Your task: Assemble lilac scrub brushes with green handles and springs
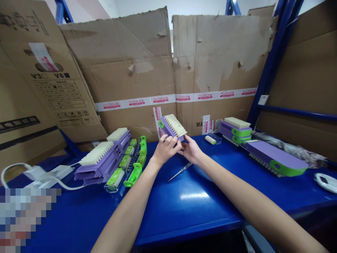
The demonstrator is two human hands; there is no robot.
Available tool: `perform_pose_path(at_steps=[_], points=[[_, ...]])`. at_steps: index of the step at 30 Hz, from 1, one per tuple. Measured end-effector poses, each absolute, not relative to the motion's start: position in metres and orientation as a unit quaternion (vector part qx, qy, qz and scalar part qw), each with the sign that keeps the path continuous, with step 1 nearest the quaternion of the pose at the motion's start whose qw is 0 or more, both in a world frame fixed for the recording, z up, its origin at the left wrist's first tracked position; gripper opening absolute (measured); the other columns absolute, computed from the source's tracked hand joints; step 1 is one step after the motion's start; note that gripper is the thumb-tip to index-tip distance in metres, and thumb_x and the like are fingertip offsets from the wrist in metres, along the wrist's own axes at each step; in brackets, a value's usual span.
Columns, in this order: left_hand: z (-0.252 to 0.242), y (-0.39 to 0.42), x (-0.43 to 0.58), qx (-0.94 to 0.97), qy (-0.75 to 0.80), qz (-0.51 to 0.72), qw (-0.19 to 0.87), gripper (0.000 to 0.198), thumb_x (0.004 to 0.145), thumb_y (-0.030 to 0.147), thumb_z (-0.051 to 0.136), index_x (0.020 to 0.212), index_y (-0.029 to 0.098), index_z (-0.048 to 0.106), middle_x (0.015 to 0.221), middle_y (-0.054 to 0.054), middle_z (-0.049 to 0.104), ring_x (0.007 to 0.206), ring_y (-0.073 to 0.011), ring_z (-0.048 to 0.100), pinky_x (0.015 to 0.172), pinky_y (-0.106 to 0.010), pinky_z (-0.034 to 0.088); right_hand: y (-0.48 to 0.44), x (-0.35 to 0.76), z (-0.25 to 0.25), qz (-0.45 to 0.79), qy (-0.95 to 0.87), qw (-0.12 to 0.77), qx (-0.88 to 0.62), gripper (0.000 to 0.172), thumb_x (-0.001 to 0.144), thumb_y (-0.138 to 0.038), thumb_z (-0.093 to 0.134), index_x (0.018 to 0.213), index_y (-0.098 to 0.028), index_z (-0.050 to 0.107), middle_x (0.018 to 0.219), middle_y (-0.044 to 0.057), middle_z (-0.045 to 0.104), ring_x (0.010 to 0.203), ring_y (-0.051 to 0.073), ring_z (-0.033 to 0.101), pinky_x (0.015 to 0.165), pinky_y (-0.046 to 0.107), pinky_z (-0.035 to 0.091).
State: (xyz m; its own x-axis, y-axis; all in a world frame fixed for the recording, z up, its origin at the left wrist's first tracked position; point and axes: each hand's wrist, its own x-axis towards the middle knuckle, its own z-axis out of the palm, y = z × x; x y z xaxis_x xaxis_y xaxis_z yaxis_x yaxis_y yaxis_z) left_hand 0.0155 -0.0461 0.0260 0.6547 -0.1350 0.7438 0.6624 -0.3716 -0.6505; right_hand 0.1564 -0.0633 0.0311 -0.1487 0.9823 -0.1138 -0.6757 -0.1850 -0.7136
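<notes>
Both hands grip a purple brush (176,126) with cream bristles and a green end, held tilted above the blue table with its bristles facing up. My left hand (166,150) has its fingers curled over the near side of the brush. From the right, my right hand (191,149) holds the lower near corner, with some fingertips hidden behind it. A screwdriver (180,171) with a clear handle lies on the table just below the hands. Beyond my right hand rests a small clear case with a cream and green piece (210,140).
Stacked purple brush bodies (105,158) stand at left, beside green-topped clear containers (116,179), springs (133,158) and green end pieces (134,174). More brushes (235,131) and a long purple brush (276,156) lie at right. A power strip (52,175) sits far left; cardboard (131,70) walls the back.
</notes>
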Motion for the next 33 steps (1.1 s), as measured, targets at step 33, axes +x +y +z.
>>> perform_pose_path(at_steps=[33], points=[[0.037,-0.048,0.034,-0.405,-0.347,-0.788,-0.307,0.043,0.066,0.037,0.073,0.097,0.021,0.048,0.100,-0.004,0.063,0.092,-0.0168,0.063,0.081,-0.028,0.050,-0.067,0.145,0.020,0.687,-0.310,0.564,-0.337,0.024,0.091,-0.040,0.038,0.097,-0.020,0.051,0.074,0.003,0.061,0.066,0.014,0.060,0.069,0.032,0.052]])
